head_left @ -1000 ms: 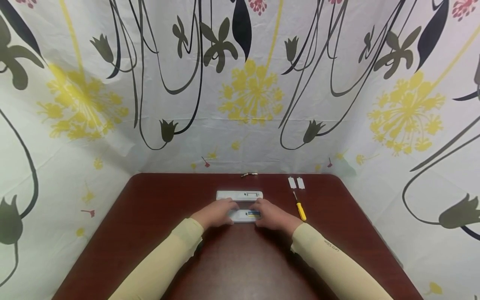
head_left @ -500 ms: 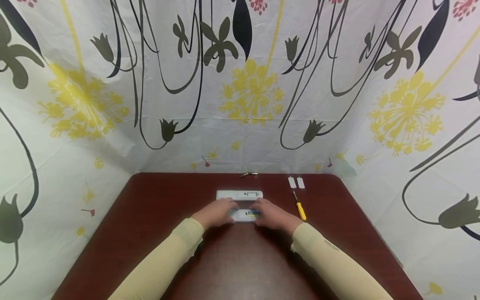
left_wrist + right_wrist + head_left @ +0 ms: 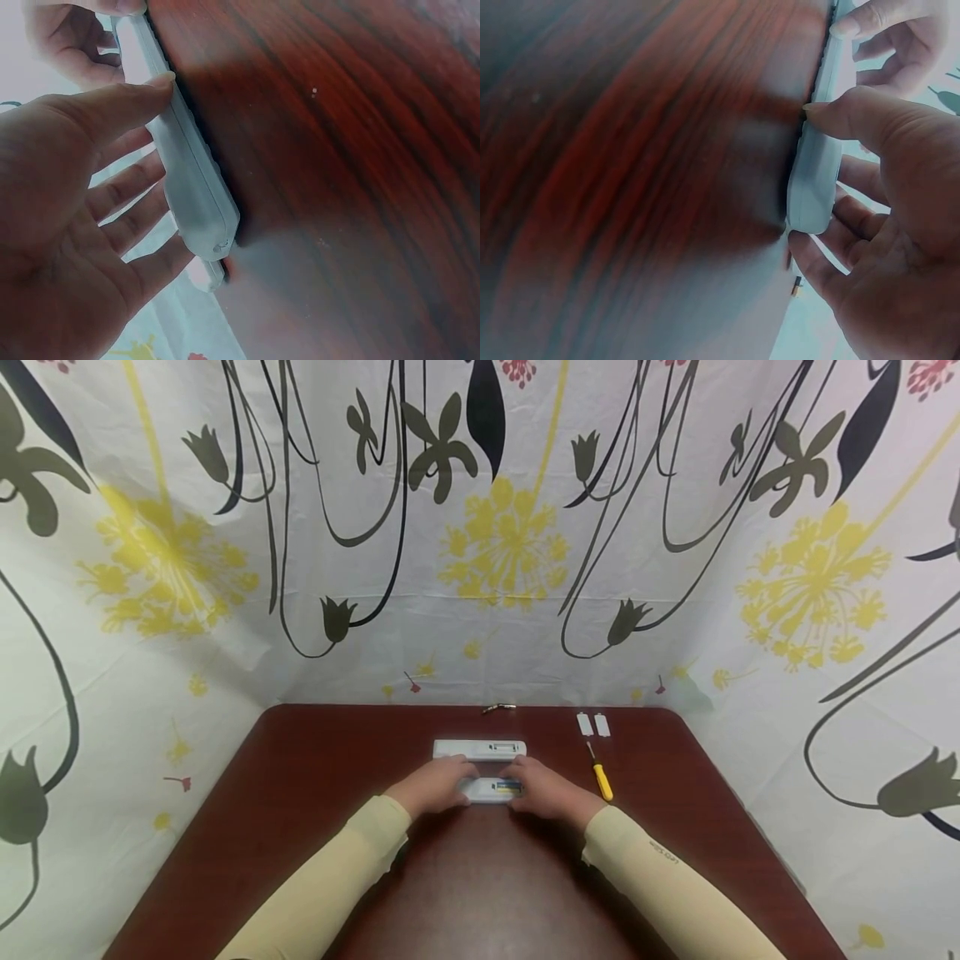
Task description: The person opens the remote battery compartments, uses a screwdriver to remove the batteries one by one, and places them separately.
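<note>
While both hands, left hand point(image 3: 435, 783) and right hand point(image 3: 543, 789), grip the flat white plastic remote-like case point(image 3: 491, 790) by its ends, a pull-apart or press seems underway, calling for steady pressure.

Dark red wood counter point(image 3: 300, 827): two white remotes point(image 3: 480, 749) point(image 3: 491, 790), yellow screwdriver point(image 3: 602, 780), two small white tabs point(image 3: 592, 725), small metal piece point(image 3: 498, 708) at far edge

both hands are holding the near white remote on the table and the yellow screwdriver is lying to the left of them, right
Not quite. Both hands, left hand and right hand, do hold the near white remote on the table, but the yellow screwdriver lies to the right of them, as the head view shows.
</note>
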{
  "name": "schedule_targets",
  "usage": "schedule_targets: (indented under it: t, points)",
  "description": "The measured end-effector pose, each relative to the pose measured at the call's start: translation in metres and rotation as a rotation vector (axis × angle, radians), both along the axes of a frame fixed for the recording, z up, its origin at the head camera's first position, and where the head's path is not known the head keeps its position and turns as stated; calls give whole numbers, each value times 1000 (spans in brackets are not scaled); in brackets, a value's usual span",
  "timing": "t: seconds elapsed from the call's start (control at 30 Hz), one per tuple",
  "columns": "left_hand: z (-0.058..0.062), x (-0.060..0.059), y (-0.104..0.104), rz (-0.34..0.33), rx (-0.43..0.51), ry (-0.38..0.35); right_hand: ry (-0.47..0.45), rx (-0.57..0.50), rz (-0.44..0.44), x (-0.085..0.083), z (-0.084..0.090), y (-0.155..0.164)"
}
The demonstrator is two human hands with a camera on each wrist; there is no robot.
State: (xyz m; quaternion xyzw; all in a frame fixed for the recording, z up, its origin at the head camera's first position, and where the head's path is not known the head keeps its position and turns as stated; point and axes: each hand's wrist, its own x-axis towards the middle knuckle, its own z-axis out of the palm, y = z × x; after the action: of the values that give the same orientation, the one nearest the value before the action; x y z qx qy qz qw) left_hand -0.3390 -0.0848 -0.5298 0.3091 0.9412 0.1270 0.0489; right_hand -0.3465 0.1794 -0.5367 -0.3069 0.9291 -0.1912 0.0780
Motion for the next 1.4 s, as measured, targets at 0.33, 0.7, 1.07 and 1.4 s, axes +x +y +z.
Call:
schedule_targets:
  t: [0.33, 0.7, 1.07, 1.4]
  points:
    - [1, 1, -1, 22, 27, -21, -6, -19, -9, -1, -3, -1]
    - [0, 1, -4, 23, 68, -54, 45, -79, -27, -2, -4, 8]
    - [-1, 2, -4, 32, 62, -44, 98, -65, -186, 0, 16, 42]
    - [-1, 1, -4, 47, 79, -59, 70, -44, -431, -6, 28, 73]
